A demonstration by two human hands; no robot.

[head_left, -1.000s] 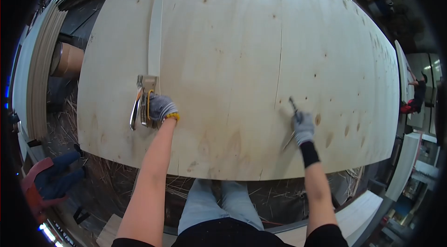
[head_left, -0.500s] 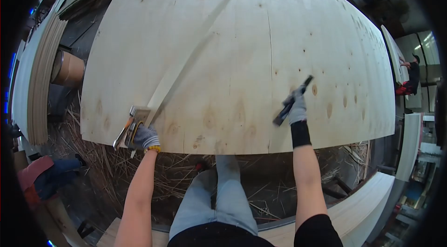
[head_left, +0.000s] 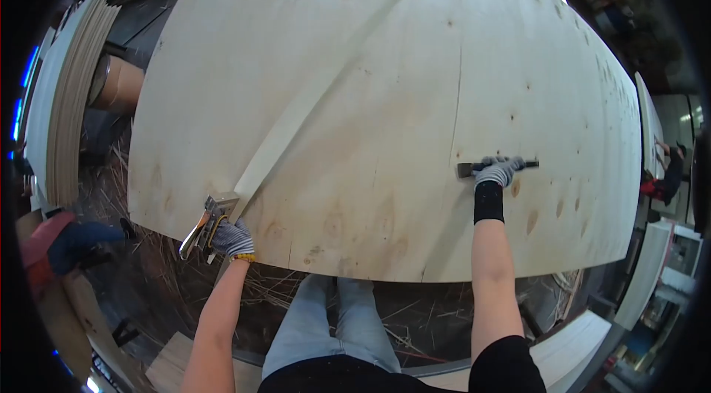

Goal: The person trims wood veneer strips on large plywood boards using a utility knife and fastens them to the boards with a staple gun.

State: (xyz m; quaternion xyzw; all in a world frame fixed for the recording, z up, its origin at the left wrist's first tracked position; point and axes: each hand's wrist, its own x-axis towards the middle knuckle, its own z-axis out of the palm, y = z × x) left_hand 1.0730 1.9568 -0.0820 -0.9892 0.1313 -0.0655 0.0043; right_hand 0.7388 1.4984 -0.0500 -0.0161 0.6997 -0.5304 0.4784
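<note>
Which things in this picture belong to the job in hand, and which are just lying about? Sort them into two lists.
Apparently part of the job:
large wooden sheet
long pale strip
stapler-like tool, in the left grip
scraper-like tool, in the right grip

Apparently just lying about:
brown drum
stack of boards
scattered wood scraps

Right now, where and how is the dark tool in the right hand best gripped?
Probably by its slim handle, from the near side and above, gripped crosswise. The dark tool lies roughly sideways over the wooden panel: broader end toward the person's left, handle end sticking out to the right of the gloved right hand, which covers the middle.
</note>
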